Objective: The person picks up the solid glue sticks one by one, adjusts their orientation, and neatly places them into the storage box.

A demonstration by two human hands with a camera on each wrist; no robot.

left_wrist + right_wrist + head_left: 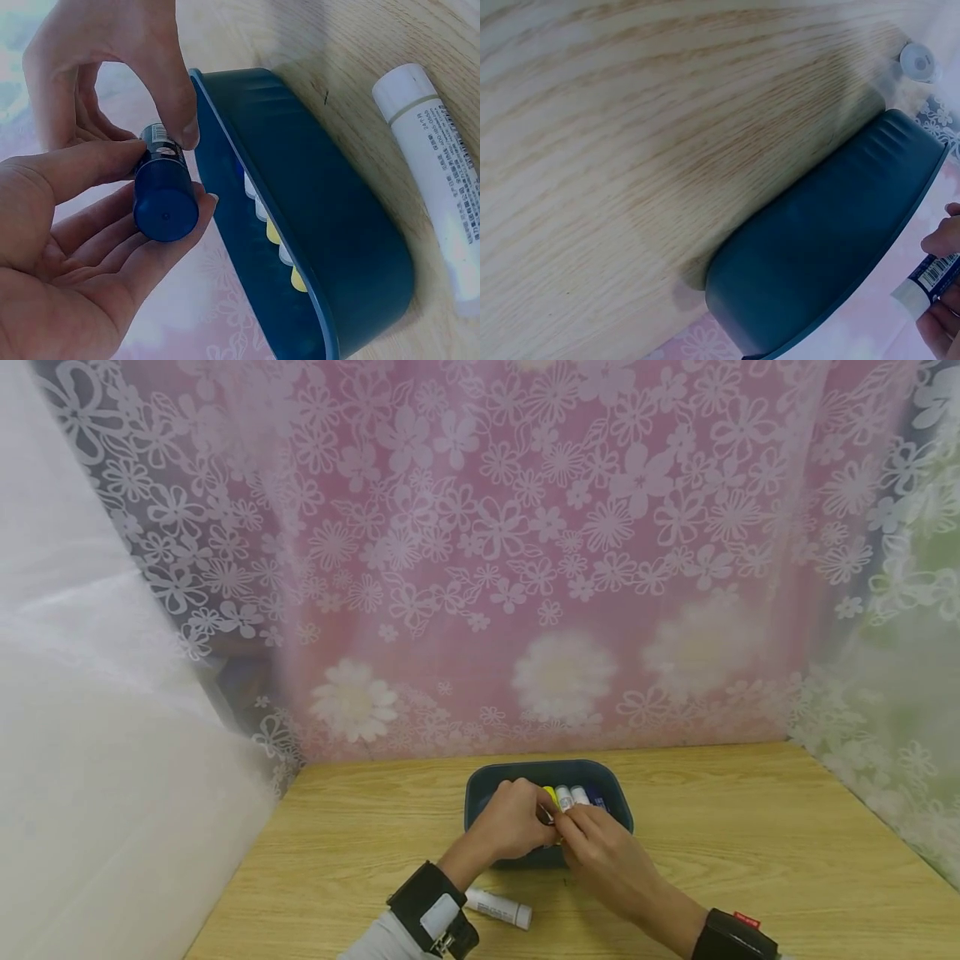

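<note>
Above the near side of a dark teal plastic bin (543, 860), both hands meet on one glue stick (166, 199). Its blue cap faces the left wrist camera, while its white end shows in the right wrist view beside a dark, barcoded label. My left hand (517, 822) has thumb and fingers around the blue cap end. The right hand (611, 856) pinches the labelled body. Inside the bin, several sticks (564, 797) stand in a row, with white, yellow and dark blue ends; the hands hide part of them in the head view.
A white tube (498, 907) with printed text lies on the wooden table (360, 835), in front of the bin and near the left wrist. Flowered sheets (540, 568) hang behind the table and along its right side; a plain white sheet (112, 760) hangs at the left.
</note>
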